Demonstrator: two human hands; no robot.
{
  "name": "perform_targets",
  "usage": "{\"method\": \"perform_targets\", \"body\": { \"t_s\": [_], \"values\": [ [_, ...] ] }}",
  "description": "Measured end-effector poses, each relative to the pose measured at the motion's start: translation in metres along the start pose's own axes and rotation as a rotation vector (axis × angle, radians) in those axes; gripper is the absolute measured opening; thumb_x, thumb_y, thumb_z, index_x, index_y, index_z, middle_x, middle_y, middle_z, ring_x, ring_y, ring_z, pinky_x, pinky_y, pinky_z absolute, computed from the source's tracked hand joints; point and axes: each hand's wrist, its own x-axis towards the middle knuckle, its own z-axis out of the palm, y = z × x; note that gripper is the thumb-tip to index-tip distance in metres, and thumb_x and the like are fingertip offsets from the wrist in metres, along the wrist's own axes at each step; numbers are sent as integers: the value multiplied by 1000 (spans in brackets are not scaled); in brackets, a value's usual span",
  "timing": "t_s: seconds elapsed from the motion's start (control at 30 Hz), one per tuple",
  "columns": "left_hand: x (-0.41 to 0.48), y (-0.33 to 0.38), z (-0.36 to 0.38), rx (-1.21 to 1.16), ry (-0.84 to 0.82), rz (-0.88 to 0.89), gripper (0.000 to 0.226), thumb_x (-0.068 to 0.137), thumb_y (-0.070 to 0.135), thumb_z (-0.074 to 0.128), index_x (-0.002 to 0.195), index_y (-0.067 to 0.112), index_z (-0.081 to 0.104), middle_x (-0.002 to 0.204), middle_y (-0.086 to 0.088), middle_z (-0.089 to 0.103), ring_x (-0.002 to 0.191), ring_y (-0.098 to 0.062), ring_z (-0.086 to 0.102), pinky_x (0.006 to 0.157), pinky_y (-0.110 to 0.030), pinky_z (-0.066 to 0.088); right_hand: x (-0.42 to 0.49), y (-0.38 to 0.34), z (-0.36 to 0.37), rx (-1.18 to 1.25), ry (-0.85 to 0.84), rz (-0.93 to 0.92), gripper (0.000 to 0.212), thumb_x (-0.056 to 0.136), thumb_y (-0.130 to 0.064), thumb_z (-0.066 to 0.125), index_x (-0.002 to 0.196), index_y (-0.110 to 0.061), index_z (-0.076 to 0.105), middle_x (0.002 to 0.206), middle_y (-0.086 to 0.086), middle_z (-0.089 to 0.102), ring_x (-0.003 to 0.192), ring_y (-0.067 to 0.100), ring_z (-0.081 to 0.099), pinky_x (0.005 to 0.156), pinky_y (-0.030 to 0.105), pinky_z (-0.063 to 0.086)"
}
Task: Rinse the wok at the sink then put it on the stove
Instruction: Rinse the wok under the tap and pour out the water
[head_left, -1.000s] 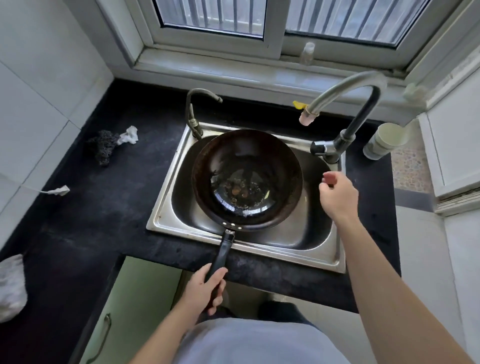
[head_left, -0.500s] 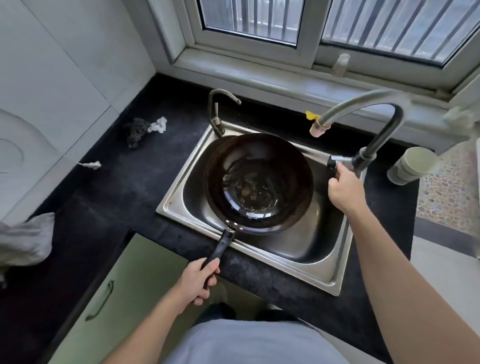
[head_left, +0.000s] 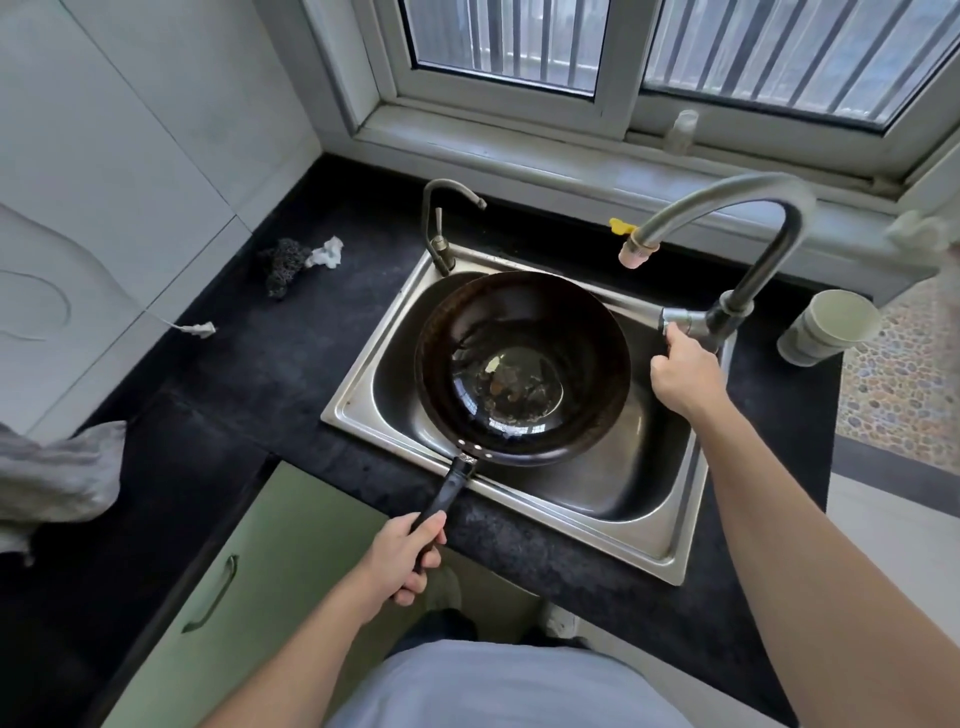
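Note:
A dark round wok (head_left: 522, 371) with food scraps in its bottom sits in the steel sink (head_left: 670, 530). Its black handle sticks out over the sink's front rim, and my left hand (head_left: 402, 558) grips the end of that handle. My right hand (head_left: 683, 376) holds the lever of the tall curved tap (head_left: 727, 208) at the sink's right side. The tap's spout hangs above the wok's far right rim, and no water runs from it. No stove is in view.
A smaller second tap (head_left: 441, 228) stands at the sink's back left. On the black counter (head_left: 291, 358) lie a dark scrubber (head_left: 283, 265) with a white scrap, and a grey cloth (head_left: 57, 478) at the far left. A pale cup (head_left: 828, 327) stands right of the tap.
My right hand rose from above the sink's right side to the tap's lever and now holds it. The camera view shifted left. The wok and my left hand stayed put.

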Motion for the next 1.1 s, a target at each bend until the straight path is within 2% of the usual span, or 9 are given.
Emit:
{"method": "perform_targets", "body": {
  "t_s": [0.67, 0.9, 1.03, 1.1],
  "values": [
    [0, -1, -2, 24, -8, 5, 34, 95, 47, 50, 85, 14, 51, 59, 3, 42, 41, -10, 26, 38, -18, 18, -1, -1, 1, 30, -22, -29, 62, 99, -9, 43, 158, -10, 22, 157, 22, 37, 143, 40, 36, 115, 45, 30],
    [-1, -1, -2, 28, -2, 12, 35, 95, 47, 51, 86, 13, 52, 60, 2, 42, 42, -10, 26, 38, -19, 18, 2, 2, 4, 60, -12, -38, 65, 97, -9, 48, 158, -11, 24, 154, 21, 42, 139, 40, 42, 112, 45, 35],
    [-3, 0, -1, 28, -9, 23, 34, 95, 46, 50, 87, 12, 51, 60, 3, 42, 41, -9, 26, 37, -19, 19, 0, 5, 10, 124, 20, -16, 60, 93, -13, 51, 152, -8, 36, 148, 19, 50, 131, 37, 50, 102, 38, 40],
    [-2, 0, -2, 26, -26, 31, 34, 95, 45, 50, 87, 12, 51, 60, 3, 42, 41, -10, 25, 37, -19, 18, -10, 9, 19, 182, 77, 3, 60, 93, -16, 53, 151, -7, 38, 150, 14, 50, 135, 33, 49, 108, 39, 37]
  ]
}}
